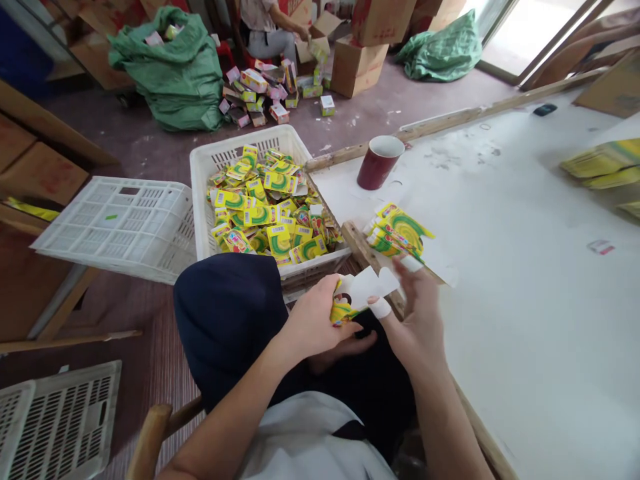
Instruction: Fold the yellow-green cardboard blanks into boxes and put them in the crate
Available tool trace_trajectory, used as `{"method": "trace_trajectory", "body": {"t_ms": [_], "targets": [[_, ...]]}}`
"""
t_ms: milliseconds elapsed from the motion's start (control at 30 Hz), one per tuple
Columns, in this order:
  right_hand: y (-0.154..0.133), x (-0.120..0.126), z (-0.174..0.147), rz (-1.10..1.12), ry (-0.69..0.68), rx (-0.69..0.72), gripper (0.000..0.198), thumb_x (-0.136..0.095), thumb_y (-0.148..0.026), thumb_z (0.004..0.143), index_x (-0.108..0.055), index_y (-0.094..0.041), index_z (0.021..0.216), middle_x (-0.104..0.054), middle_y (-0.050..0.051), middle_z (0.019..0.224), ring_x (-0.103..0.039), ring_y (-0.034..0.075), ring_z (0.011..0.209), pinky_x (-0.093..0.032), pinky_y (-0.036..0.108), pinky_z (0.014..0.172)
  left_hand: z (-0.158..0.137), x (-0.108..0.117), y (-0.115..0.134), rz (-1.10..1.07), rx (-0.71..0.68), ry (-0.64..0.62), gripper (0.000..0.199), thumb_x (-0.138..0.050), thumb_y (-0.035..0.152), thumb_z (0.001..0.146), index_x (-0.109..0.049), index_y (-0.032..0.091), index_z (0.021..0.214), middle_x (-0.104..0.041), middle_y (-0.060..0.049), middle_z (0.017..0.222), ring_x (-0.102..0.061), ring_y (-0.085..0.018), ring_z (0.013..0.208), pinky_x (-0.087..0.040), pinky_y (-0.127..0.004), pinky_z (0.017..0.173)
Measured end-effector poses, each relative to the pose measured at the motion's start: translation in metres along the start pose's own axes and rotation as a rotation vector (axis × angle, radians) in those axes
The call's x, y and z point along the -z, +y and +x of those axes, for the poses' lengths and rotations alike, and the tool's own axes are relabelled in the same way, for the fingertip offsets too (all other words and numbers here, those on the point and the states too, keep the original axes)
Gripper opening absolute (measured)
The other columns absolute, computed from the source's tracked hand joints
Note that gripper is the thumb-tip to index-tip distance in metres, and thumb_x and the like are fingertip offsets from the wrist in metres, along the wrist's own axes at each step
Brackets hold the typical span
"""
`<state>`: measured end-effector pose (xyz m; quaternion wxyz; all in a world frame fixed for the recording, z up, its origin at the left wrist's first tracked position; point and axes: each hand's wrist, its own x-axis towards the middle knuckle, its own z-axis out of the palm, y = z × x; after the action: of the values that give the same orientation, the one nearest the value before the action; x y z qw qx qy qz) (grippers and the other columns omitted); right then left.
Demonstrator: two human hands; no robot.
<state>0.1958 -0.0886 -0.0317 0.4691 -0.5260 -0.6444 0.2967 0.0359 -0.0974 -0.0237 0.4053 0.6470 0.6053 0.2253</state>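
Note:
Held in my left hand [313, 320] above my lap is a small yellow and green carton [344, 311], its fingers closed round the side. The carton's white inner flap [373, 285] stands open toward the right. Close by it is my right hand [417, 320], thumb and fingers apart, with white wrapping on the fingertips. The thumb tip is near the flap's lower edge; whether it touches I cannot tell. Some of the right fingers are blurred. Just beyond that hand, a stack of flat yellow-green cartons [400, 230] lies at the table's edge.
A white plastic crate [200, 220] full of yellow cartons stands ahead. A dark red mug [377, 165] sits on the white table [525, 320], with more cartons [607, 163] at right. Beyond are a green sack [170, 73], scattered boxes [270, 87] and a seated person [267, 30].

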Motion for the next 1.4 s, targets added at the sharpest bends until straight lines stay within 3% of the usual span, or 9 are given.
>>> {"method": "trace_trajectory", "body": {"t_ms": [200, 367, 500, 633, 767, 867, 1067, 1233, 1400], "targets": [[0.008, -0.023, -0.010, 0.377, -0.175, -0.330, 0.048, -0.060, -0.033, 0.085, -0.055, -0.022, 0.132, -0.065, 0.010, 0.124, -0.063, 0.027, 0.113, -0.052, 0.044, 0.098, -0.007, -0.005, 0.006, -0.121, -0.125, -0.036, 0.072, -0.074, 0.034, 0.069, -0.035, 0.023, 0.128, -0.058, -0.011, 0.126, -0.061, -0.030, 0.112, -0.050, -0.042, 0.091], [0.009, -0.027, -0.007, 0.545, -0.201, -0.414, 0.047, -0.065, -0.044, 0.083, -0.061, -0.022, 0.125, -0.067, 0.010, 0.123, -0.064, 0.029, 0.112, -0.055, 0.045, 0.094, -0.007, -0.007, 0.006, -0.097, -0.108, 0.017, 0.061, -0.071, 0.034, 0.068, -0.037, 0.023, 0.118, -0.062, -0.009, 0.117, -0.064, -0.030, 0.104, -0.050, -0.041, 0.085], [-0.001, -0.019, -0.010, 0.414, -0.303, -0.267, 0.053, -0.058, -0.052, 0.087, -0.059, -0.022, 0.131, -0.067, 0.011, 0.126, -0.061, 0.030, 0.118, -0.053, 0.045, 0.098, -0.007, -0.008, 0.005, -0.048, -0.098, 0.022, 0.047, -0.069, 0.029, 0.067, -0.040, 0.025, 0.103, -0.062, -0.003, 0.103, -0.065, -0.025, 0.091, -0.050, -0.037, 0.077], [-0.006, -0.013, -0.015, 0.165, -0.377, -0.095, 0.049, -0.057, -0.036, 0.090, -0.054, -0.026, 0.138, -0.060, 0.009, 0.137, -0.057, 0.028, 0.126, -0.050, 0.041, 0.102, -0.006, -0.011, 0.004, -0.051, -0.017, -0.017, 0.050, -0.068, 0.028, 0.067, -0.036, 0.025, 0.105, -0.060, -0.002, 0.091, -0.064, -0.024, 0.079, -0.050, -0.036, 0.067], [0.003, -0.011, -0.012, 0.133, -0.210, -0.144, 0.040, -0.052, -0.031, 0.093, -0.061, -0.026, 0.132, -0.067, 0.007, 0.129, -0.059, 0.025, 0.124, -0.048, 0.042, 0.105, -0.007, -0.018, 0.001, -0.002, -0.081, 0.095, 0.066, -0.069, 0.020, 0.064, -0.033, 0.021, 0.119, -0.056, -0.012, 0.114, -0.061, -0.030, 0.102, -0.052, -0.042, 0.081], [0.007, -0.008, -0.009, 0.098, -0.088, -0.171, 0.044, -0.051, -0.032, 0.095, -0.054, -0.026, 0.138, -0.064, 0.007, 0.133, -0.058, 0.025, 0.126, -0.046, 0.045, 0.107, -0.006, -0.017, -0.001, 0.117, -0.086, 0.117, 0.055, -0.066, 0.014, 0.064, -0.042, 0.022, 0.113, -0.057, -0.011, 0.115, -0.059, -0.031, 0.108, -0.051, -0.046, 0.089], [0.007, -0.003, -0.010, -0.111, -0.379, 0.228, 0.068, -0.043, -0.015, 0.095, -0.018, -0.035, 0.155, -0.012, 0.004, 0.165, -0.030, 0.024, 0.146, -0.042, 0.041, 0.111, 0.000, 0.003, -0.006, 0.191, -0.118, 0.105, 0.044, -0.068, 0.023, 0.067, -0.052, 0.023, 0.108, -0.067, -0.007, 0.109, -0.065, -0.029, 0.102, -0.052, -0.041, 0.087], [0.014, 0.002, -0.004, -0.154, -0.478, 0.256, 0.059, -0.049, -0.016, 0.092, -0.040, -0.037, 0.147, -0.019, 0.005, 0.163, -0.036, 0.027, 0.143, -0.049, 0.041, 0.104, 0.002, 0.017, -0.003, 0.259, -0.101, -0.063, 0.049, -0.070, 0.031, 0.066, -0.053, 0.023, 0.111, -0.071, -0.006, 0.102, -0.069, -0.032, 0.094, -0.053, -0.040, 0.077], [0.017, 0.009, 0.000, -0.163, -0.579, 0.246, 0.036, -0.052, -0.013, 0.089, -0.066, -0.029, 0.117, -0.042, 0.010, 0.152, -0.049, 0.028, 0.135, -0.051, 0.043, 0.100, 0.003, 0.022, 0.000, 0.300, -0.052, -0.188, 0.049, -0.069, 0.038, 0.067, -0.053, 0.022, 0.110, -0.072, -0.007, 0.094, -0.070, -0.033, 0.086, -0.051, -0.037, 0.068]]}}
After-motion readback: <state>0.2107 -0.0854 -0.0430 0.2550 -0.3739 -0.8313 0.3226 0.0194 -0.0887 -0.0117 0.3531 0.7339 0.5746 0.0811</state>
